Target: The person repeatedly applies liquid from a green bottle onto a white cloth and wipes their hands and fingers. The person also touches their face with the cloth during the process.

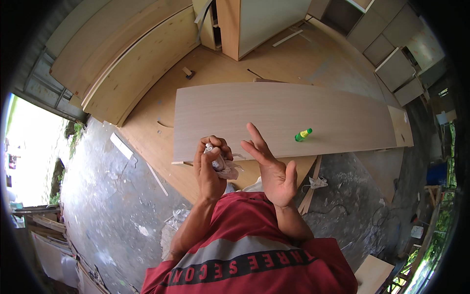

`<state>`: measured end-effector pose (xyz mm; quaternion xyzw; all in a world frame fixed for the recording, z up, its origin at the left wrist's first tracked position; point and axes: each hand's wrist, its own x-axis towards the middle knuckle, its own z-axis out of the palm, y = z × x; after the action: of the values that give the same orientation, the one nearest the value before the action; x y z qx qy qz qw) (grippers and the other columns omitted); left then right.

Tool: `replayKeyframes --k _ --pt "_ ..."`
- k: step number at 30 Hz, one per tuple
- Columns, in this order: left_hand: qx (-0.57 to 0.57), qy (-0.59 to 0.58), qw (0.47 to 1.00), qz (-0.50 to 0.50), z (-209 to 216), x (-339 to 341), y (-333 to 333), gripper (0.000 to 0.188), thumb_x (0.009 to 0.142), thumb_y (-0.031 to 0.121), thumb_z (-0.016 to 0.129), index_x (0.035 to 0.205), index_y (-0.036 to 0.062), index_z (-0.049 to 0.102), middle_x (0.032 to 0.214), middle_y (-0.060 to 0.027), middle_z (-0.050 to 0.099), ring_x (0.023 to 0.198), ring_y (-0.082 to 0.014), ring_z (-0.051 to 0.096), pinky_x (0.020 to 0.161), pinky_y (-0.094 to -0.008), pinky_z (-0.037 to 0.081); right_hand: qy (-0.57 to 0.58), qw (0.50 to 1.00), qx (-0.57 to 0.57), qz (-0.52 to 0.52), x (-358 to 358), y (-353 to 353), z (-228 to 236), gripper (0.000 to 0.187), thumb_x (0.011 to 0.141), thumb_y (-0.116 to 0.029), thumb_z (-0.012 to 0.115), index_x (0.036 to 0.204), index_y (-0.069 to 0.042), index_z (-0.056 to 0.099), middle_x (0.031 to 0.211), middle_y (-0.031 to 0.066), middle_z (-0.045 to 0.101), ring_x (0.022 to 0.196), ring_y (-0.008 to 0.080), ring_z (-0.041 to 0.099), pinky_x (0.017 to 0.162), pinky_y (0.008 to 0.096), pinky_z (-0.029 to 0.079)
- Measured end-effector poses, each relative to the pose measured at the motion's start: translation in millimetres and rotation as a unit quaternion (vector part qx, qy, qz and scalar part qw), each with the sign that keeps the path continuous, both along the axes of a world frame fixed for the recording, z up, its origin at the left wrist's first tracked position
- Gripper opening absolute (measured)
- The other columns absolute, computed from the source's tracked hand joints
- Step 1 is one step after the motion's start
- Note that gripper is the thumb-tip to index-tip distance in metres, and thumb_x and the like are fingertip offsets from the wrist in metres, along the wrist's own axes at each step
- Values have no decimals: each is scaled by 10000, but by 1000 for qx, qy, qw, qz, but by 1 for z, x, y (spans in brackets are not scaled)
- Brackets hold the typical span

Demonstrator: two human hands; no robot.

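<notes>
My left hand (209,164) is closed round a crumpled whitish plastic bag (226,170), whose loose end hangs out beside the palm. Something pale pokes up at the top of that fist; I cannot make out what it is. To its right, my right hand (272,169) is raised with the fingers stretched and the thumb apart, holding nothing. Both hands are over the near edge of a long pale wood-grain board (220,110). On the board, right of my right hand, is a small green bottle (303,134) with a yellow label and green cap.
A hammer-like tool (188,73) lies on the plywood sheet (152,98) beyond the board. Curved stacked panels (142,63) stand at the far left, and a tall cabinet panel (264,24) at the back. Wood strips (309,196) and a thin cable (333,208) lie on the concrete floor (107,196).
</notes>
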<state>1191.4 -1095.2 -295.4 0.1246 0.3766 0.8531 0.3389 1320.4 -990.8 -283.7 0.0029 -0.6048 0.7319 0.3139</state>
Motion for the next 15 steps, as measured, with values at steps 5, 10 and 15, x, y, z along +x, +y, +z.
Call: replayKeyframes --k 5,10,15 --pt "159 -125 978 -59 4 -4 8 309 978 288 491 1143 39 572 1123 -114 562 989 -231 591 880 -363 506 121 963 -207 122 -5 -7 -2 1083 966 -783 55 1513 80 412 1713 196 70 1592 272 -74 1246 458 -97" --pt "113 -2 993 -14 6 4 12 258 985 206 509 1126 19 616 1162 -118 552 1064 -245 580 950 -386 493 120 942 -291 120 -8 -12 1 1121 946 -822 94 1539 98 337 1710 185 104 1583 254 4 1254 422 -16" --pt "-23 520 849 92 13 -1 10 224 918 -1 594 1129 17 666 1224 -161 575 1142 -326 566 999 -471 478 120 854 -471 187 -4 -18 12 1146 926 -854 130 1568 83 281 1635 147 321 1538 241 206 1252 386 95"
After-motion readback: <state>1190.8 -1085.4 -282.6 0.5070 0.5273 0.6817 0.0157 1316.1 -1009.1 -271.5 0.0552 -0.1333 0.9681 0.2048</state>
